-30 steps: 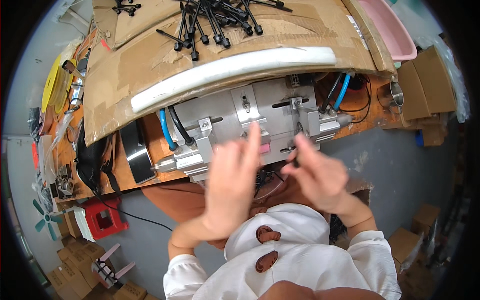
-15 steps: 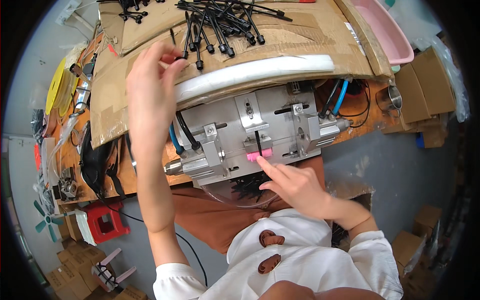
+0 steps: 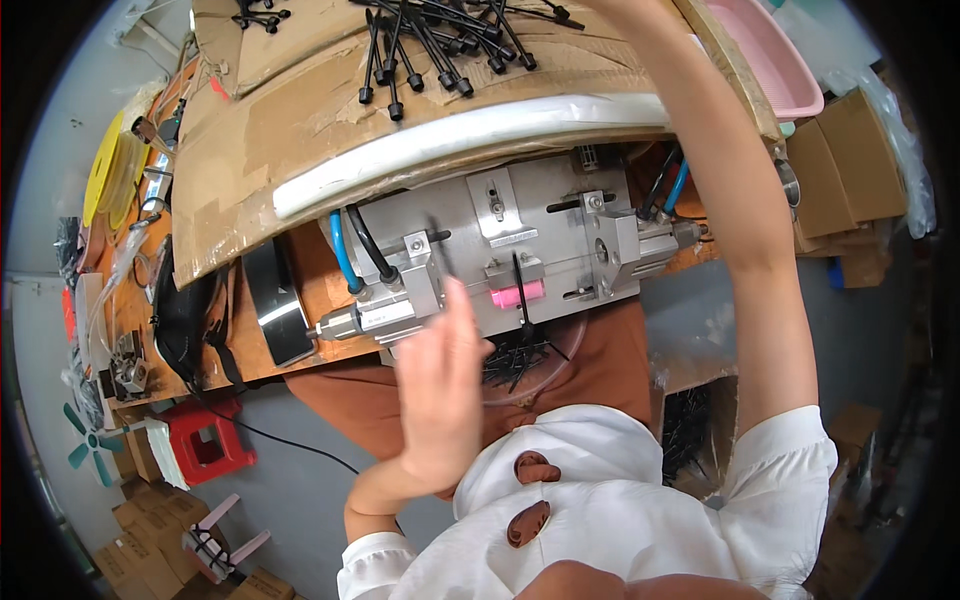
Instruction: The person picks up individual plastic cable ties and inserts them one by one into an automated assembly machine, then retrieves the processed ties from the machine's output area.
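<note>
My left hand (image 3: 440, 390) is raised edge-on in front of a grey metal fixture (image 3: 520, 230) on the bench. Its fingers are pinched on a thin black cable tie (image 3: 441, 255) that sticks up against the fixture's left clamp. Another black tie (image 3: 521, 295) stands in the fixture beside a pink block (image 3: 515, 294). My right forearm (image 3: 745, 210) stretches up past the fixture to a pile of black cable ties (image 3: 440, 45) on cardboard. The hand itself is cut off by the top edge. More ties lie in a clear dish (image 3: 520, 362) below the fixture.
A white foam strip (image 3: 450, 150) edges the cardboard sheet (image 3: 270, 130). Blue and black hoses (image 3: 352, 255) run into the fixture. A pink basin (image 3: 775, 65) and cardboard boxes (image 3: 850, 170) sit at the right. A red stool (image 3: 205, 440) stands at the lower left, and yellow rolls (image 3: 100, 170) lie further up.
My left hand came down from the tie pile to the fixture with a tie. My right hand left the pink block and reached up to the pile.
</note>
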A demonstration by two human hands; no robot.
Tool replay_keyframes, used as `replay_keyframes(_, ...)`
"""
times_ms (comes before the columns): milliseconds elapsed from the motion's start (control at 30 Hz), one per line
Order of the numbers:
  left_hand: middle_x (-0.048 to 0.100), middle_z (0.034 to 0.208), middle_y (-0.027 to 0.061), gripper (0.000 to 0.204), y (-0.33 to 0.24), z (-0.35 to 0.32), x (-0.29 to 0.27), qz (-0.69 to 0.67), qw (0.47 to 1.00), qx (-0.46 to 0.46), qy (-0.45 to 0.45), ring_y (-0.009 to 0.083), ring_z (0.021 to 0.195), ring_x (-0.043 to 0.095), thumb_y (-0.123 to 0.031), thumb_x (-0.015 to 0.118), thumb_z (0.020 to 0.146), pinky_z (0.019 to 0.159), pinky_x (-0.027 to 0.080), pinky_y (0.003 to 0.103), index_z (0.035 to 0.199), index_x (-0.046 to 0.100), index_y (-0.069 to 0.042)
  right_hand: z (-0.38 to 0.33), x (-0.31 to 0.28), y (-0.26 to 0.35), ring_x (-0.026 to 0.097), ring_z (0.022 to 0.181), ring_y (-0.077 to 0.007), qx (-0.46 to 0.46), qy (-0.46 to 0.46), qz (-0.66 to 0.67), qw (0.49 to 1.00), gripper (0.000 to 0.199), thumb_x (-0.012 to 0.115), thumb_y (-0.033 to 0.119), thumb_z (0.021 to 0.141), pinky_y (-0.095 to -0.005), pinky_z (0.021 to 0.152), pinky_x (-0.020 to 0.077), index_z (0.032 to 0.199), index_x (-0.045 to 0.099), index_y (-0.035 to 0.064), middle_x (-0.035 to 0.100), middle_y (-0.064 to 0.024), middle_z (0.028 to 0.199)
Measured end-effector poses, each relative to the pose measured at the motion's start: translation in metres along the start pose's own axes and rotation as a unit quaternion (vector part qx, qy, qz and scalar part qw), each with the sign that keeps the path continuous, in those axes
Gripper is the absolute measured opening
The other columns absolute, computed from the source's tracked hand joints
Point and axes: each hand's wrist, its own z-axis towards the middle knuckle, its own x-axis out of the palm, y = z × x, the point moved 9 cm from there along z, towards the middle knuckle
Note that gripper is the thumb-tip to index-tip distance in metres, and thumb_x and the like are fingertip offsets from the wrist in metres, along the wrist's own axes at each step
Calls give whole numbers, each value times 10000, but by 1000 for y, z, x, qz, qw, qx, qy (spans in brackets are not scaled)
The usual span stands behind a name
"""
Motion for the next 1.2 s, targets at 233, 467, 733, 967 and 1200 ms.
replay_keyframes(233,515,1010,97,674,-26,-24,70,86,991,13,98,214,827,479,16,579,713,724,421,309,1361,407,83,-75,-76,-4,666,687,-161,-21,-159,394,905,319,627,267,925,-150,423,451,1077,594,-11,679,-165,1010)
replay_keyframes(467,502,1003,112,681,-19,-23,74,83,990,-4,115,241,852,480,29,566,731,763,444,340,1380,369,89,-201,-21,50,595,658,-133,103,-203,283,932,178,564,-37,857,-203,535,456,1034,559,-27,666,-188,930)
replay_keyframes(733,565,926,141,260,31,121,-25,75,993,7,-92,294,899,535,-46,574,880,824,429,370,1138,604,-51,-297,100,98,494,466,-162,75,-76,38,994,648,750,49,724,-314,431,385,1316,502,-43,516,-23,587)
replay_keyframes(967,593,849,88,153,70,165,-17,-42,995,17,85,172,774,546,-93,599,883,730,448,290,1013,630,-18,-282,122,95,579,540,-166,75,-31,50,995,650,718,87,773,-301,480,443,1358,454,-16,587,-54,649)
replay_keyframes(1200,644,986,8,251,108,177,-58,-302,936,-61,169,63,870,532,-167,603,923,835,422,197,1120,650,-20,-235,57,103,584,543,-164,-25,-16,-64,998,440,689,59,758,-289,448,457,1189,601,28,618,-52,723)
